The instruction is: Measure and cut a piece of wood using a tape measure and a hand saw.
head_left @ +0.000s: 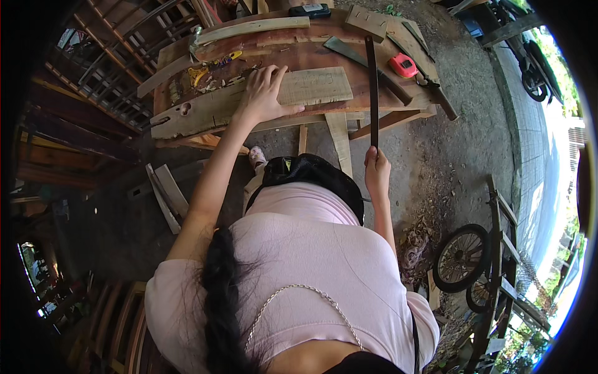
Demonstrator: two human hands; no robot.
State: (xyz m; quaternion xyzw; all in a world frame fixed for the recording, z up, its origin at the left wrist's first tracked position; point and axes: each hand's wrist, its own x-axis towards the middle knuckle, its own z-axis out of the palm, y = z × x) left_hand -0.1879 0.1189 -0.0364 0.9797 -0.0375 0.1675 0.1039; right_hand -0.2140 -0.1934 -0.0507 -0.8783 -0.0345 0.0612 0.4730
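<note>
My left hand (263, 95) grips a pale, cracked wooden board (317, 85) with a hole near its left end, lying along the near side of the workbench (280, 52), thumb and fingers on opposite edges. My right hand (377, 167) holds a long, narrow, dark bar (374, 93) upright in the picture, its far end over the bench. Beside the bar lie a wide blade with a wooden handle (395, 87) and a red tape measure (402, 65). A hammer (196, 40) and a yellow tool (199, 76) lie at the bench's left.
Wooden frames (99, 56) stand at left; loose boards (168, 199) lie below. A wheeled frame (501, 249) is at lower right, a motorcycle (539, 71) at upper right. More wood pieces (365, 25) and a dark device (309, 10) sit at the bench's far side.
</note>
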